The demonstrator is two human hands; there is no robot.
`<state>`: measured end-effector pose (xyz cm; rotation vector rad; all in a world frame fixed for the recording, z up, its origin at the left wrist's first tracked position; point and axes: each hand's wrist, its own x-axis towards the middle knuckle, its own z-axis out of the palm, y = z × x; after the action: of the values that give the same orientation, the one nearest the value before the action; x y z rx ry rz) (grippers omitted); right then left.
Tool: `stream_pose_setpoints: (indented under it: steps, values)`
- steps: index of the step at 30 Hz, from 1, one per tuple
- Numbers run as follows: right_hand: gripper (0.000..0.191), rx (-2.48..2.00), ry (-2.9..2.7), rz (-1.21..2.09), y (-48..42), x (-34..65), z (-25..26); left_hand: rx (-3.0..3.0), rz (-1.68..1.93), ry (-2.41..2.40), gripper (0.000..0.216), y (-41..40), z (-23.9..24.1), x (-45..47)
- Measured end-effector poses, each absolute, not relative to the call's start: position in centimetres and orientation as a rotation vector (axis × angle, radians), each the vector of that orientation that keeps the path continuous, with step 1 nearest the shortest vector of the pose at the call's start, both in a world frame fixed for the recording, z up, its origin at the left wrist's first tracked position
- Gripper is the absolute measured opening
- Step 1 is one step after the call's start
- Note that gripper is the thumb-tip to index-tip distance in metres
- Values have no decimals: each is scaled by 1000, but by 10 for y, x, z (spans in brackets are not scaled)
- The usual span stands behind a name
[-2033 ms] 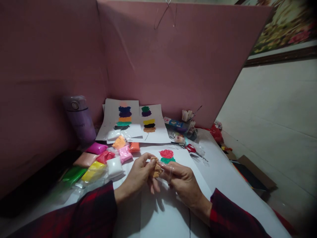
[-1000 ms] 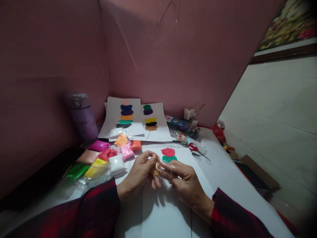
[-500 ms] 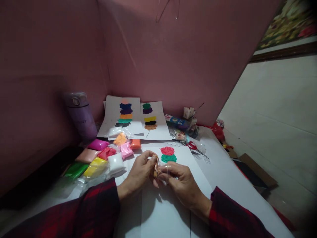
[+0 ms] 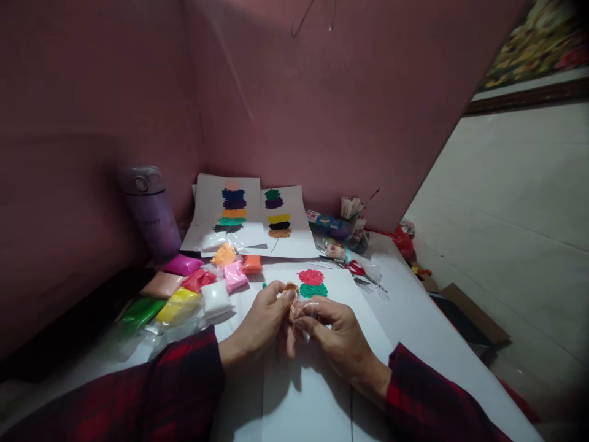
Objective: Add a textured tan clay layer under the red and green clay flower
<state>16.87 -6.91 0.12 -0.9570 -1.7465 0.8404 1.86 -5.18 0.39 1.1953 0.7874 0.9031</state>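
Between my hands is a lump of tan-orange modelling clay (image 4: 291, 291), partly wrapped in a clear plastic bag (image 4: 305, 308). My left hand (image 4: 265, 314) pinches the clay between thumb and fingers. My right hand (image 4: 337, 325) is closed on the clear bag just to the right of the clay. Both hands are raised over a white sheet of paper (image 4: 368, 325). Just beyond my fingers, the sheet bears a red clay patch (image 4: 311, 277) with a green clay patch (image 4: 313, 290) right below it.
Several bagged clays lie at the left, among them a yellow packet (image 4: 179, 306) and a white packet (image 4: 215, 299). A purple bottle (image 4: 154, 215) stands behind them. Sheets with coloured bands (image 4: 251, 236) lean at the back wall. Red scissors (image 4: 355, 267) and plastic forks lie right.
More of the tan-orange clay shows above my left fingertips. The fingers of my left hand have shifted slightly, and my right hand still grips the bag. The view has tilted a little.
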Motion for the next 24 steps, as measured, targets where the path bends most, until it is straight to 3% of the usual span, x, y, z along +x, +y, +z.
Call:
stream_pose_setpoints:
  steps: [6,12,17,24]
  values:
    - [17,-901,-1705,913,-68,169,-1,1177,867,805,26,-56,7,21]
    - [21,-787,-1575,1359,-61,171,-2,1178,848,803,24,-55,8,21]
    - [25,-895,-1414,1533,-60,174,0,1194,895,830,25,-53,8,19]
    - [22,-967,-1381,1378,-58,176,-7,1236,931,870,28,-50,5,17]
